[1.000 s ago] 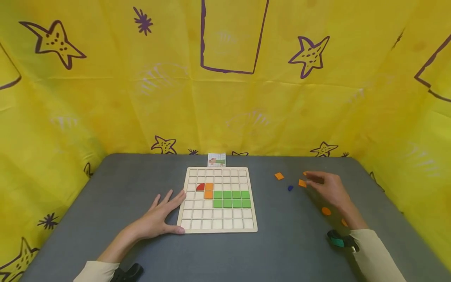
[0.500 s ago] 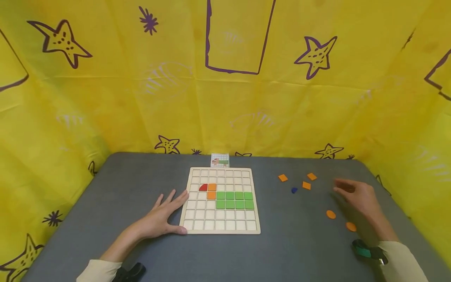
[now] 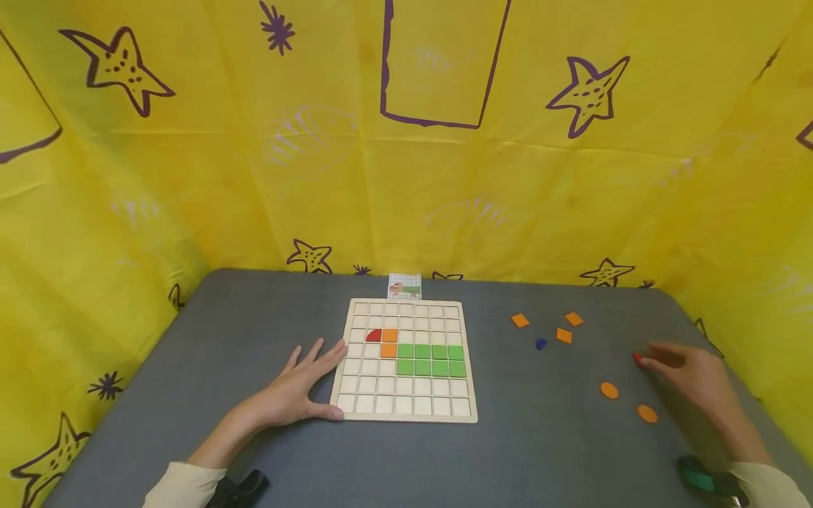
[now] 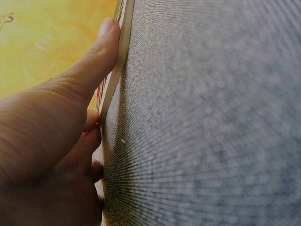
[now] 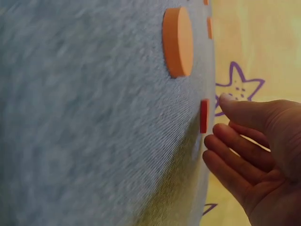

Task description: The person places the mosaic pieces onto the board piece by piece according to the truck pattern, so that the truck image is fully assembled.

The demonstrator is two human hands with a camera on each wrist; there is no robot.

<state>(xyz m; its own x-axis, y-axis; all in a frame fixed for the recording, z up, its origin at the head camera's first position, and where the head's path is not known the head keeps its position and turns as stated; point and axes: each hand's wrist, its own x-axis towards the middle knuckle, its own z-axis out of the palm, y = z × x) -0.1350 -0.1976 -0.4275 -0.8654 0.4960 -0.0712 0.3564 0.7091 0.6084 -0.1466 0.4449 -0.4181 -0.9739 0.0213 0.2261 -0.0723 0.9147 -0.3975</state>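
A wooden grid board (image 3: 406,418) lies on the table. Set in its cells are green squares (image 3: 422,360), two orange squares (image 3: 389,342) and a red quarter-circle (image 3: 375,336). My left hand (image 3: 288,391) is spread along the board's left side, fingertips and thumb on its rim (image 4: 115,80). At the right, my right hand (image 3: 695,377) is at a small red piece (image 3: 637,359), which partly shows. In the right wrist view that red piece (image 5: 204,116) lies flat on the table, just beyond the thumb and half-bent fingers, with a gap to the thumb.
Two orange round pieces (image 3: 610,390) lie left of the right hand. Farther back are orange squares (image 3: 564,336) and a small blue piece (image 3: 541,344). A printed pattern card (image 3: 404,286) sits behind the board. Yellow cloth (image 3: 419,176) hangs around the table.
My right hand has moved right and nearer, from the orange squares to the red piece, leaving the squares on the table. The left hand stays at the board. The head view has shifted slightly.
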